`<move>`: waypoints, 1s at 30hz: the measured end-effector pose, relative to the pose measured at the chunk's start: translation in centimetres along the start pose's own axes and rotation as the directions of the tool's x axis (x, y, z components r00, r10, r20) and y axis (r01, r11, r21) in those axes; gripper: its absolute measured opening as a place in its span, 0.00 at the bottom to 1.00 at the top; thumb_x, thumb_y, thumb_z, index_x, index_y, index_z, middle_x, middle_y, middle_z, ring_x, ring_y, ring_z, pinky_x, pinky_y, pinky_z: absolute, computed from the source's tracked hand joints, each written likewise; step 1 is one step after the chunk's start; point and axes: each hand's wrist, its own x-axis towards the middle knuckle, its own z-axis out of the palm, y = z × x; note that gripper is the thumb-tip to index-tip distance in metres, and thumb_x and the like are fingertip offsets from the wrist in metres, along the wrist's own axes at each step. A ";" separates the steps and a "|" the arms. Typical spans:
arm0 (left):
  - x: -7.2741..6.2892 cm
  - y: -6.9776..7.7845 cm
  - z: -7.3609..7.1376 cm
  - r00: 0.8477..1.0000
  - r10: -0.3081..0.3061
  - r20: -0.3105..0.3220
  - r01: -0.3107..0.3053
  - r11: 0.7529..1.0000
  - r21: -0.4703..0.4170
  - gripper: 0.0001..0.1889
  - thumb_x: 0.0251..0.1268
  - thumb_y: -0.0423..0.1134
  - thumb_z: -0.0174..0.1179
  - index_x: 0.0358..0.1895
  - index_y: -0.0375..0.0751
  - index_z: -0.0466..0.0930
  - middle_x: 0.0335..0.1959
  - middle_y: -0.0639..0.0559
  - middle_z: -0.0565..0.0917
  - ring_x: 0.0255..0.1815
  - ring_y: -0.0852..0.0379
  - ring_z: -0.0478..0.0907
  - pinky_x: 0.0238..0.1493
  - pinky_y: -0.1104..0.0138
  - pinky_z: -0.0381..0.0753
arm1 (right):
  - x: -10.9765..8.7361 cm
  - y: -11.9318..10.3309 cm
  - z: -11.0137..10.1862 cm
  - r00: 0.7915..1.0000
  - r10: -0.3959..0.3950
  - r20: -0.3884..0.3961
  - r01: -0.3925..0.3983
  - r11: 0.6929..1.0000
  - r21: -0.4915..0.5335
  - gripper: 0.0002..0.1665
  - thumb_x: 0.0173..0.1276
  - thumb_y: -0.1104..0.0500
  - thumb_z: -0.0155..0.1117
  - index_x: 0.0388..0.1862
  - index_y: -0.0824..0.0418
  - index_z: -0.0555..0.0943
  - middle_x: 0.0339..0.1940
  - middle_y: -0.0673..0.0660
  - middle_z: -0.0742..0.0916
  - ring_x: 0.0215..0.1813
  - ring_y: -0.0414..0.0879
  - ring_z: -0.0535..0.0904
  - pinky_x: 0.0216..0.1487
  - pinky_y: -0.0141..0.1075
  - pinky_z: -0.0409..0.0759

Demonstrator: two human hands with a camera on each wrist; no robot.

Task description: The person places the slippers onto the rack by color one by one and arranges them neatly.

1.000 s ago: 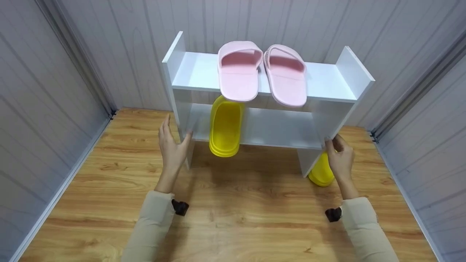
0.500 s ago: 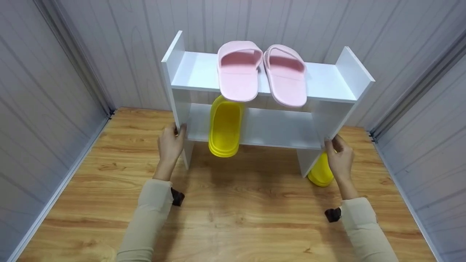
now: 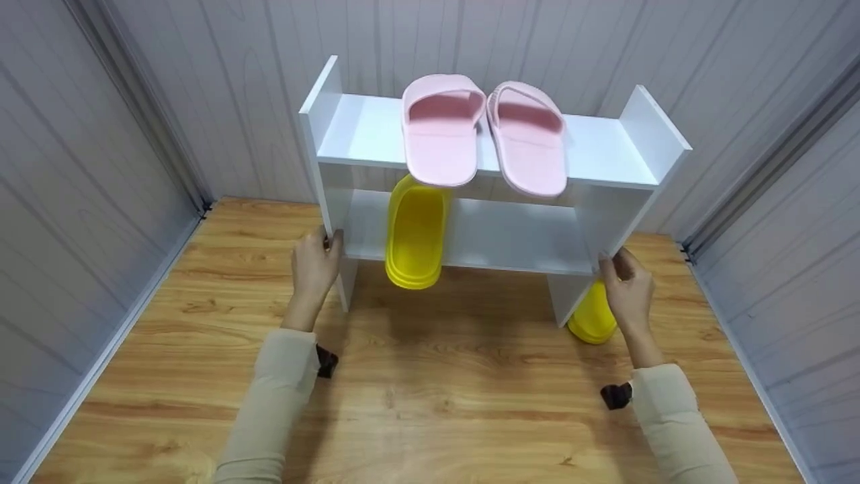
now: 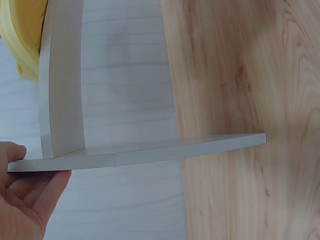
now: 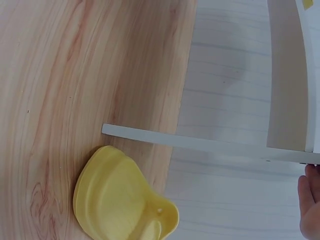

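Observation:
A white two-tier shoe rack (image 3: 517, 235) stands upright near the back wall. My left hand (image 3: 314, 263) grips the front edge of its left side panel at lower-shelf height, thumb on the inner face and fingers outside, as the left wrist view confirms. On the right side panel, my right hand (image 3: 629, 288) pinches the front edge at a like height. Two pink slippers (image 3: 442, 144) lie side by side on the upper shelf. One yellow slipper (image 3: 415, 235) rests on the lower shelf, its far end hidden. Another yellow slipper (image 5: 117, 200) is on the floor outside the right panel.
Wood-grain flooring (image 3: 437, 403) spreads in front of the rack. Grey panelled walls close in at the back, on the left (image 3: 80, 222) and on the right (image 3: 793, 269). The floor slipper sits close beside the rack's right panel, below my right hand.
My left hand, spread beside the left panel a second ago, has closed on that panel's edge. My right hand keeps its hold. The rack and slippers show hardly any shift.

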 end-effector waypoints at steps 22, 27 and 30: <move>0.2 0.0 0.0 1.000 0.001 0.031 -0.001 1.000 -0.006 0.12 0.59 0.32 0.53 0.33 0.21 0.77 0.31 0.31 0.80 0.33 0.40 0.78 0.30 0.54 0.78 | -2.1 11.2 -0.6 0.866 0.500 0.006 -0.485 0.844 -0.229 0.47 0.61 0.46 0.56 0.67 0.69 0.47 0.65 0.70 0.57 0.65 0.62 0.49 0.62 0.49 0.49; 0.2 0.0 0.0 0.999 -0.022 0.022 0.022 1.000 0.015 0.12 0.59 0.33 0.53 0.33 0.23 0.78 0.30 0.32 0.80 0.33 0.42 0.79 0.30 0.54 0.77 | -2.3 11.7 0.6 0.805 0.592 0.015 -0.547 0.753 -0.367 0.57 0.57 0.38 0.54 0.68 0.69 0.37 0.65 0.73 0.49 0.63 0.67 0.43 0.60 0.56 0.47; 0.2 -0.1 0.0 0.999 -0.025 0.023 0.025 1.000 0.018 0.12 0.59 0.33 0.53 0.32 0.23 0.78 0.30 0.33 0.80 0.33 0.42 0.79 0.30 0.54 0.77 | -2.3 11.8 1.1 0.778 0.629 0.018 -0.559 0.704 -0.437 0.62 0.54 0.34 0.53 0.67 0.69 0.32 0.65 0.74 0.47 0.63 0.69 0.41 0.60 0.56 0.45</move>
